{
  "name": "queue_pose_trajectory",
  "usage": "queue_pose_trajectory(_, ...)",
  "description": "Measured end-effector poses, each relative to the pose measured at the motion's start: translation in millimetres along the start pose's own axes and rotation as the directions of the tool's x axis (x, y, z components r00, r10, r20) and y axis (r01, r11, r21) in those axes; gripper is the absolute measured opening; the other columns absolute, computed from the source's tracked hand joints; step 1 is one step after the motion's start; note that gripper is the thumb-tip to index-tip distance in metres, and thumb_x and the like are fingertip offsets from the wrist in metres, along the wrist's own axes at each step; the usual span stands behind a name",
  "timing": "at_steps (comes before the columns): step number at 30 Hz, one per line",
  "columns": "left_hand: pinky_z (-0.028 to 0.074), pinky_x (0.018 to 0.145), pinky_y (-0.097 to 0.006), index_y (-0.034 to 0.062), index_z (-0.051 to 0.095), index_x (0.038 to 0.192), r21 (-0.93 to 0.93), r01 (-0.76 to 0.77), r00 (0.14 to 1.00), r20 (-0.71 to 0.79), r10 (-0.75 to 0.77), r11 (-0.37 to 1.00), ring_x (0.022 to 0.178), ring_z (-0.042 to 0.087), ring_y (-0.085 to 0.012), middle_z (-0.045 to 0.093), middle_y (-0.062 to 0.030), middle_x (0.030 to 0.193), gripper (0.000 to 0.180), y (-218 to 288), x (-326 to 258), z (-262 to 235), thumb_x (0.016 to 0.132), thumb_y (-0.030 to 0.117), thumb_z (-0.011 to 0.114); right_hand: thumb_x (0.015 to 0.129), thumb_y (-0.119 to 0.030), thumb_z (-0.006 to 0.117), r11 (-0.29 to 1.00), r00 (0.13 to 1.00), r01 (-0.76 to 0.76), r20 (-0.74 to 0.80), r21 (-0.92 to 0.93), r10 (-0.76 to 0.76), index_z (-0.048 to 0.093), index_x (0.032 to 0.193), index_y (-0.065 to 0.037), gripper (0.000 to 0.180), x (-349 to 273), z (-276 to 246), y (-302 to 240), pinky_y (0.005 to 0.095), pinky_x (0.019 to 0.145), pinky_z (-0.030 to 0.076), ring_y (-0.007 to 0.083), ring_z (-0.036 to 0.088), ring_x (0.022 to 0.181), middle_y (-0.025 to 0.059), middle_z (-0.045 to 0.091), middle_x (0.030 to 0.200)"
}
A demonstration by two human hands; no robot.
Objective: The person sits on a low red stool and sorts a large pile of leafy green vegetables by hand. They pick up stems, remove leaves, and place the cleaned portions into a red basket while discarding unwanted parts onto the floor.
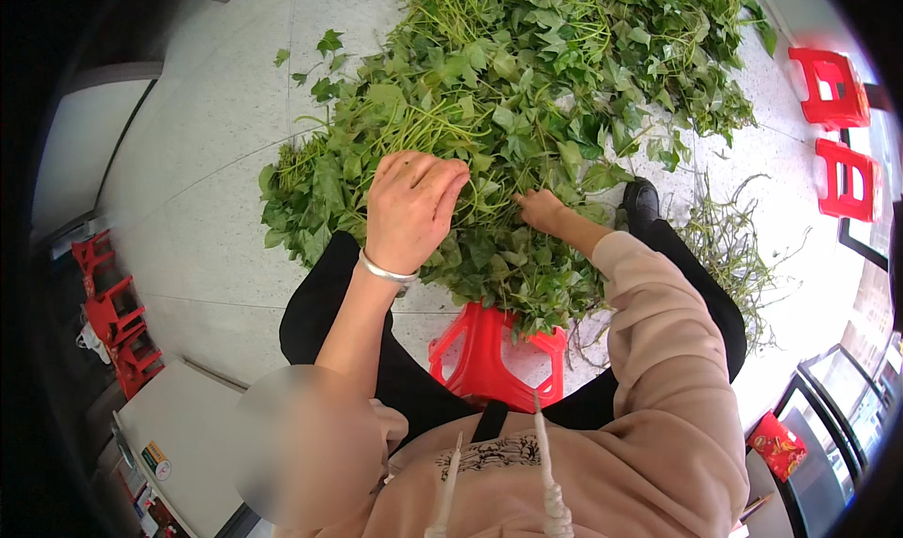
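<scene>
Leafy green vine cuttings (527,77) heap from the frame's upper right to its centre. There, the left hand (409,204) curls above them and the right hand (546,211) dips among them; I cannot tell whether either grips a stem.

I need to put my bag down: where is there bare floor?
Left: pale tiled floor lies bare between the leafy green vine pile and the red plastic stools. Crowded: around the right hand, at the pile, and right of the black shoe, where thin, tangled green stems sprawl.
</scene>
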State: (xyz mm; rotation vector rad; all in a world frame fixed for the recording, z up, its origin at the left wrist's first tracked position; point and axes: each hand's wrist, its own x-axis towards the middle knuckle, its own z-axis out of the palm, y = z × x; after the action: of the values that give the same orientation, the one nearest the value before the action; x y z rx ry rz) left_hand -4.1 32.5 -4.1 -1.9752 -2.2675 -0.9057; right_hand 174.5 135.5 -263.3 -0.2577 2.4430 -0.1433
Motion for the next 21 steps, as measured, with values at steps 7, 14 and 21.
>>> queue_pose_trajectory(7, 0.044, 0.074, -0.035, 0.0071, 0.063, 0.081, 0.008, -0.051, 0.998, 0.030, 0.051, 0.999, 0.074, 0.058, -0.0238, 0.061, -0.0049, 0.075, 0.006, 8, -8, -10, 0.076, 0.010, 0.066, 0.072, -0.005, 0.060, 0.984, 0.848, 0.078, -0.529, 0.163, 0.021, 0.060, 0.100, -0.007, 0.028, -87, -101, 0, 0.0333, 0.072, 0.052, 0.0271, 0.059, 0.092, 0.0115, 0.058, 0.101)
queue_pose_trajectory(14, 0.043, 0.077, -0.035, 0.0100, 0.063, 0.081, 0.101, -0.024, 1.000, 0.003, 0.024, 0.995, 0.078, 0.059, -0.0226, 0.062, -0.0042, 0.077, 0.009, -1, -12, -9, 0.082, 0.018, 0.058, 0.072, 0.006, 0.051, 0.865, 0.502, -0.128, -0.721, 0.485, 0.478, 0.051, 0.102, -0.001, 0.031, -283, -157, -1, 0.0402, 0.078, 0.048, 0.0364, 0.057, 0.091, 0.0185, 0.057, 0.101)
queue_pose_trajectory(21, 0.042, 0.081, -0.035, 0.0111, 0.063, 0.084, 0.110, -0.035, 0.998, 0.046, 0.030, 0.993, 0.083, 0.060, -0.0226, 0.063, -0.0034, 0.082, 0.012, 7, -6, -8, 0.085, 0.020, 0.056, 0.087, -0.008, 0.049, 0.251, 0.120, -0.822, -0.277, 0.511, 0.954, 0.051, 0.098, -0.002, 0.013, -439, -78, -32, 0.0447, 0.069, 0.046, 0.0376, 0.058, 0.084, 0.0199, 0.057, 0.092)
